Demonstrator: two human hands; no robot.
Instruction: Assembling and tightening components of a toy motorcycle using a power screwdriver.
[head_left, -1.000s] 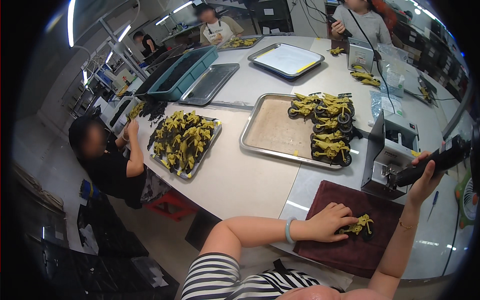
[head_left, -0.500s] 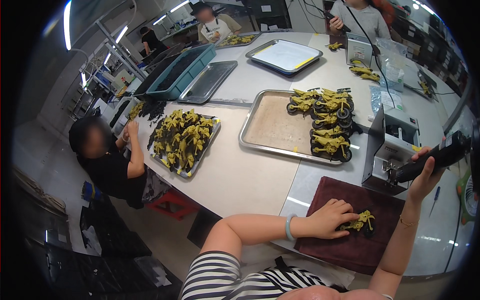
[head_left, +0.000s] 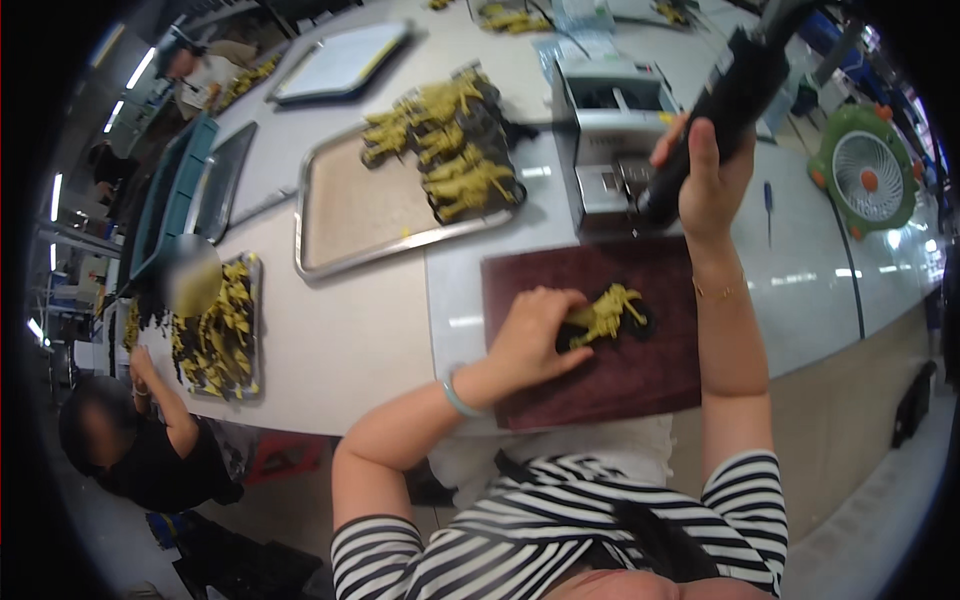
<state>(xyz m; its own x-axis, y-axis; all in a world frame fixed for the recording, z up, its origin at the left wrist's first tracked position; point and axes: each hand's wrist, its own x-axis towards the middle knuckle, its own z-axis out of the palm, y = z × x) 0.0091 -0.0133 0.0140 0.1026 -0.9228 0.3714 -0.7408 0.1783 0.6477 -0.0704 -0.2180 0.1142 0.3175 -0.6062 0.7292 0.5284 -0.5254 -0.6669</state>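
Observation:
A yellow toy motorcycle (head_left: 610,317) with black wheels lies on a dark red cloth (head_left: 640,385). My left hand (head_left: 537,335) rests at its left end, thumb and fingers closed around that end and hiding part of it. Raised over the table, my right hand (head_left: 712,175) grips a thick black electric screwdriver (head_left: 722,100). The tool slants down to the left, its lower end at the front of a grey metal screw feeder (head_left: 607,195). Whether the tip touches the feeder is hard to make out.
Left of the feeder, a metal tray (head_left: 310,225) carries several yellow toy motorcycles (head_left: 465,190). A tray heaped with yellow parts (head_left: 215,345) stands beside a co-worker (head_left: 140,440) at left. Farther right are a blue screwdriver (head_left: 768,205) and a green fan (head_left: 868,175).
The view has swung to the right, so the table has slid left and the fan shows fully. My left hand remains on the toy motorcycle, and the electric screwdriver remains by the feeder.

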